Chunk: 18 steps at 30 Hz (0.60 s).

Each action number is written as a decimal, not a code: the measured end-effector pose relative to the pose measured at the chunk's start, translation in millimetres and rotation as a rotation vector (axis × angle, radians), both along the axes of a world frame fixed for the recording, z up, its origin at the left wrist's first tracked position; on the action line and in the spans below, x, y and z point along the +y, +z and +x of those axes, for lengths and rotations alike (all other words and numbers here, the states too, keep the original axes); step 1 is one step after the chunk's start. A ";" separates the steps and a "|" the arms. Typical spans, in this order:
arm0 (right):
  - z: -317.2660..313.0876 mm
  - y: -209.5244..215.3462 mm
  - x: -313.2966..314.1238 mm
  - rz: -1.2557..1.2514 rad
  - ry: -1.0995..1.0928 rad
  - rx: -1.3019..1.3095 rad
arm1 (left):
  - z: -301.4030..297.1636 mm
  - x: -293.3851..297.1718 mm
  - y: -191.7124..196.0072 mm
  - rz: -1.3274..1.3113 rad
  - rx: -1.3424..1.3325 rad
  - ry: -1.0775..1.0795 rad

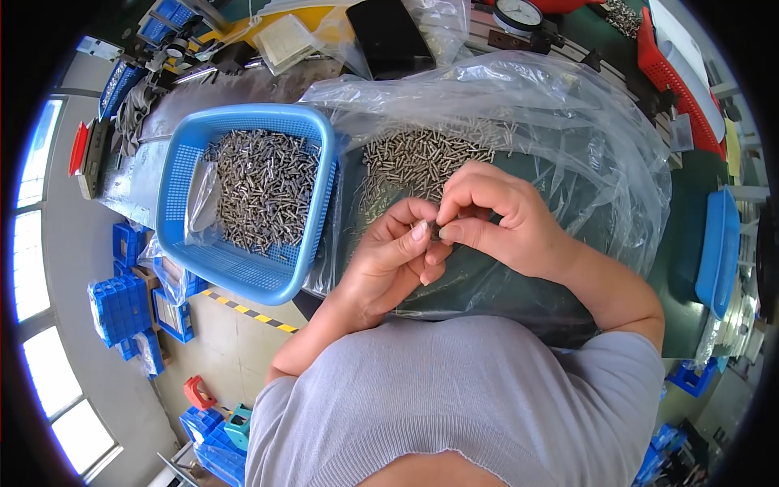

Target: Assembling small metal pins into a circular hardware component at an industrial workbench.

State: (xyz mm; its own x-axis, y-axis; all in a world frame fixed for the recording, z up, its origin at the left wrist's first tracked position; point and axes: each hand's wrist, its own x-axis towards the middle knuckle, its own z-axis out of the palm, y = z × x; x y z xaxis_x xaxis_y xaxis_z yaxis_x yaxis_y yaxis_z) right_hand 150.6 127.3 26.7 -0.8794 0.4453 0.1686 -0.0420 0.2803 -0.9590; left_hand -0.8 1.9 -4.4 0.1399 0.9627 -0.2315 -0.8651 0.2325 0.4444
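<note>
Two bare hands are in view, one left hand (388, 258) and one right hand (505, 221); at least one small dark part (435, 231) shows between their fingertips, the exact number hidden; metal pins form two big heaps, one (418, 158) just beyond the hands and one (268, 183) left of the left hand, each too many to count; one light-blue basket (324, 191) holds the latter; one black phone (389, 36) lies beyond the left hand; one shallow blue tray (717, 256) stands right of the right hand.

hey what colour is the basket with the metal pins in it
Light blue; the basket shows best in the head view.
</note>
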 end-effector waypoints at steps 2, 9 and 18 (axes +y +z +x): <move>-1.3 5.9 0.4 -0.017 0.002 -0.038 | -0.6 -1.4 0.0 -0.001 0.003 -0.006; 0.6 5.4 -0.7 -0.013 0.037 -0.069 | 0.4 -1.5 -1.5 -0.013 0.013 0.007; -2.4 11.8 -0.3 -0.048 0.049 -0.131 | -0.9 -2.5 -5.1 0.049 0.056 -0.056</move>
